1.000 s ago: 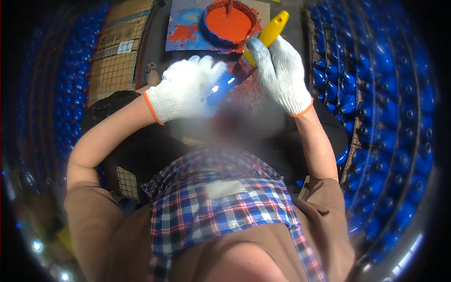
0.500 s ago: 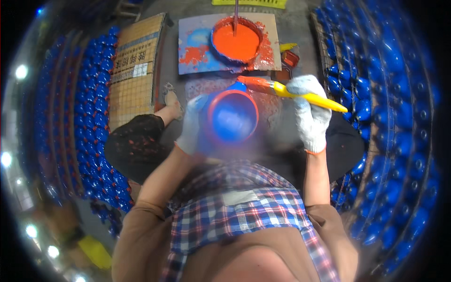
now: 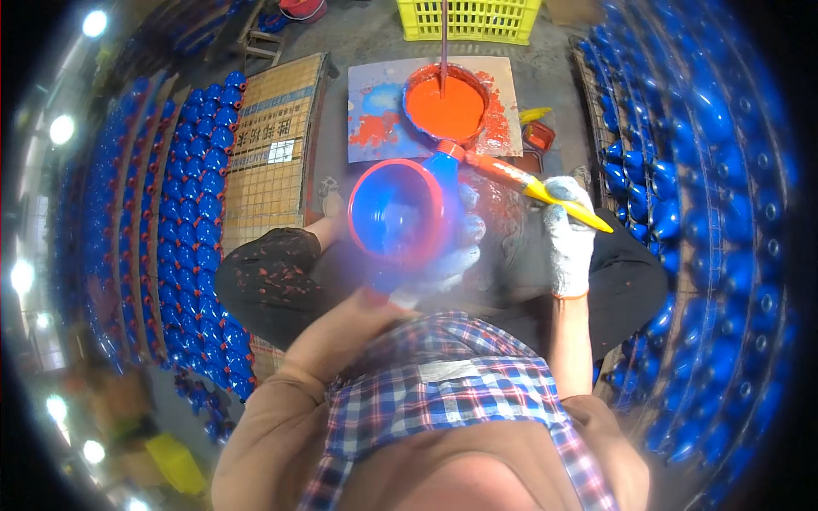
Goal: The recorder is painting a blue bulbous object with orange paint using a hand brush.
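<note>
White knit-gloved hands [image 3: 569, 243] hold a round-mouthed blue vessel [image 3: 392, 213], left, and a tapering brush [image 3: 538, 190], right

Grey floor [image 3: 375, 36] runs between a tan, mesh-covered panel [image 3: 274, 170] on the left and a wire rack [image 3: 589, 95] on the right. A yellow crate [image 3: 470, 32] stands at the far edge; further left are a red bucket [image 3: 304, 10] and a wooden frame [image 3: 262, 37], possibly a stool. Bright lights [image 3: 62, 129] dot the blurred left side.
</note>
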